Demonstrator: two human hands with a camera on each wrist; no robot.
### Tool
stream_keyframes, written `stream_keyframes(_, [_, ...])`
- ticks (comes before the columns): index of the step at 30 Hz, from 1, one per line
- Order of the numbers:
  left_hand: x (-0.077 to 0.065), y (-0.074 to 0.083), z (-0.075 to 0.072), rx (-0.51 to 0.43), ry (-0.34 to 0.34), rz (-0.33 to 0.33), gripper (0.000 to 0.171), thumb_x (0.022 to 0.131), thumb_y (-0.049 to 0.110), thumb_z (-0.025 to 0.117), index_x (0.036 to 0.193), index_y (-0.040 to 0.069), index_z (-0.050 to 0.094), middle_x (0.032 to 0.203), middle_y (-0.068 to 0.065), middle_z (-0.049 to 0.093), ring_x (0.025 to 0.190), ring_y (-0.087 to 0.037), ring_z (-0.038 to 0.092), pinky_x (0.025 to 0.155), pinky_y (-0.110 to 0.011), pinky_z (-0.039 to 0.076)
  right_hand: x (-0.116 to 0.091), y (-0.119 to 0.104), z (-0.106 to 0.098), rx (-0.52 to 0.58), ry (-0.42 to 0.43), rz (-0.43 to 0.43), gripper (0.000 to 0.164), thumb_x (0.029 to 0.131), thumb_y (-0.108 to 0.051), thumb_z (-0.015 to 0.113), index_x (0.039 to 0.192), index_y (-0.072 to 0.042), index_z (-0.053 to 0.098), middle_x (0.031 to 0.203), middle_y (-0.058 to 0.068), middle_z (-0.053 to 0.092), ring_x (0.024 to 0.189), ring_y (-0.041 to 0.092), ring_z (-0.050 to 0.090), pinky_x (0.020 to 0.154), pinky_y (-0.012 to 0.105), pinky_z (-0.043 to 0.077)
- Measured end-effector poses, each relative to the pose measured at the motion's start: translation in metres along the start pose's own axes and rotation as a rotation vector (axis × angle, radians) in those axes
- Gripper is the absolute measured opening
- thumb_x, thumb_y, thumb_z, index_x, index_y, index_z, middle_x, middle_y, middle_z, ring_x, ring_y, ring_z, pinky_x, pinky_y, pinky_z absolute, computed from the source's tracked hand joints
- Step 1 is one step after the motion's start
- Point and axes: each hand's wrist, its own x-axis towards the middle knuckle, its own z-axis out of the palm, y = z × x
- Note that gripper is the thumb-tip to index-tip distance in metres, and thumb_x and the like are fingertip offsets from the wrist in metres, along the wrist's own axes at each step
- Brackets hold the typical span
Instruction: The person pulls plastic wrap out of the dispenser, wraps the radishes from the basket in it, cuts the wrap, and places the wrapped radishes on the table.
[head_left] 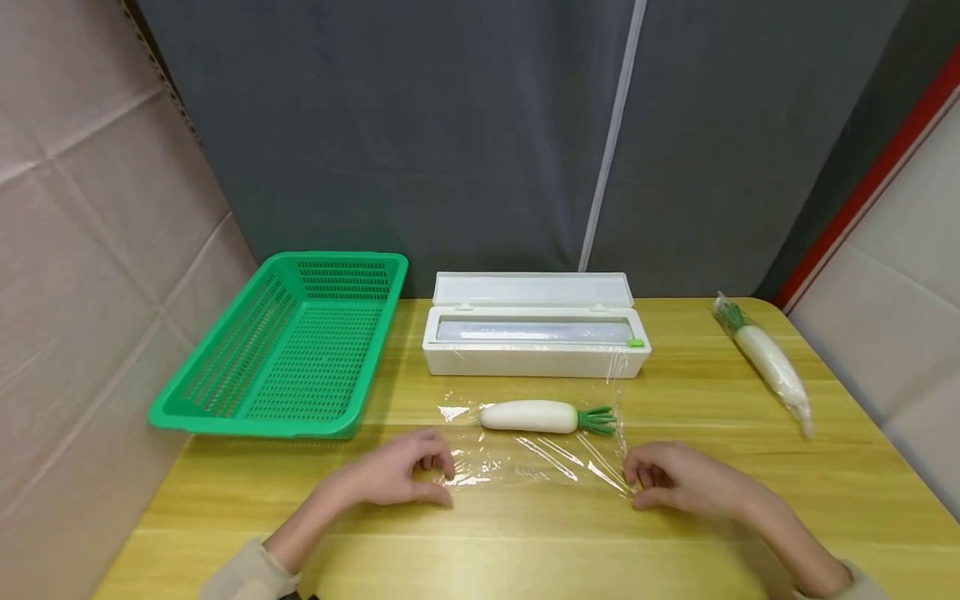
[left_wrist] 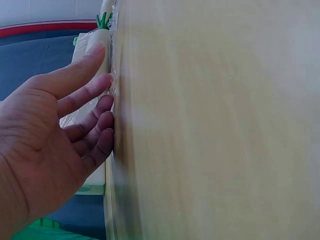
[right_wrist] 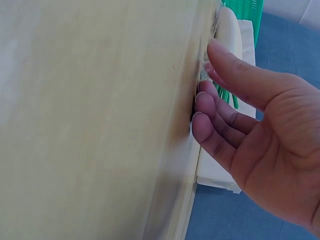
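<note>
A white radish [head_left: 529, 416] with green stalks lies sideways on a sheet of clear plastic wrap [head_left: 517, 471] spread over the table. Close to the sheet's near left corner is my left hand [head_left: 401, 471], its fingers loosely bent and the thumb apart from them. My right hand [head_left: 690, 482] is at the near right corner, with a gap between thumb and fingers. In the left wrist view, the left hand [left_wrist: 60, 115] has nothing between thumb and fingertips. The right wrist view has the right hand's fingertips [right_wrist: 204, 102] low by the table; whether they touch the film cannot be told.
Behind the radish stands a white wrap dispenser [head_left: 536, 358], lid raised, a roll inside. A green plastic basket [head_left: 360, 400] sits at the left. Toward the right edge lies a film-wrapped radish [head_left: 772, 362]. A dark curtain [head_left: 450, 150] hangs behind the wooden table [head_left: 517, 550].
</note>
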Motion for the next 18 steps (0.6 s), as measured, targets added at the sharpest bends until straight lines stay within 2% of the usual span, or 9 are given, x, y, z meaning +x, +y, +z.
stream_keyframes(2, [-0.0018, 0.0007, 0.0002, -0.014, -0.027, 0.002, 0.027, 0.083, 0.042, 0.081, 0.099, 0.024, 0.07, 0.097, 0.012, 0.056, 0.089, -0.008, 0.052, 0.082, -0.025, 0.049, 0.0004, 0.0003, 0.0002, 0.003, -0.003, -0.004, 0.014, 0.093, -0.024, 0.074, 0.095, -0.022, 0.06, 0.076, -0.018, 0.052, 0.069, -0.003, 0.05, 0.058, 0.02, 0.047])
stream_keyframes(5, [-0.0023, 0.001, 0.0003, -0.023, -0.046, 0.007, 0.021, 0.083, 0.035, 0.082, 0.096, 0.026, 0.07, 0.098, 0.014, 0.056, 0.091, -0.007, 0.052, 0.084, -0.026, 0.049, 0.0004, 0.0006, 0.0006, 0.006, -0.001, -0.008, 0.011, 0.095, -0.021, 0.073, 0.094, -0.022, 0.062, 0.077, -0.018, 0.052, 0.07, -0.004, 0.049, 0.058, 0.02, 0.046])
stream_keyframes(8, [-0.0018, 0.0004, 0.0001, -0.012, -0.045, 0.012, 0.012, 0.087, 0.025, 0.08, 0.092, 0.026, 0.07, 0.097, 0.015, 0.056, 0.09, -0.005, 0.052, 0.084, -0.025, 0.049, 0.0005, 0.0007, 0.0012, 0.012, 0.0, -0.012, 0.01, 0.097, -0.019, 0.07, 0.092, -0.023, 0.063, 0.079, -0.018, 0.054, 0.071, -0.004, 0.049, 0.058, 0.02, 0.046])
stream_keyframes(11, [-0.0011, -0.0005, -0.0003, -0.009, -0.041, 0.011, 0.01, 0.089, 0.019, 0.078, 0.089, 0.025, 0.07, 0.095, 0.015, 0.057, 0.087, -0.003, 0.052, 0.081, -0.023, 0.05, 0.0006, 0.0013, 0.0018, -0.002, 0.008, -0.02, 0.011, 0.098, -0.017, 0.068, 0.091, -0.023, 0.063, 0.082, -0.018, 0.056, 0.073, -0.004, 0.051, 0.06, 0.02, 0.047])
stream_keyframes(18, [-0.0004, -0.0005, -0.0035, -0.005, -0.042, 0.01, 0.009, 0.093, 0.016, 0.073, 0.089, 0.021, 0.067, 0.09, 0.015, 0.058, 0.081, 0.0, 0.053, 0.075, -0.022, 0.052, -0.0001, 0.0015, 0.0011, -0.045, 0.03, -0.005, 0.012, 0.1, -0.014, 0.065, 0.092, -0.023, 0.063, 0.084, -0.018, 0.059, 0.077, -0.004, 0.052, 0.064, 0.02, 0.047])
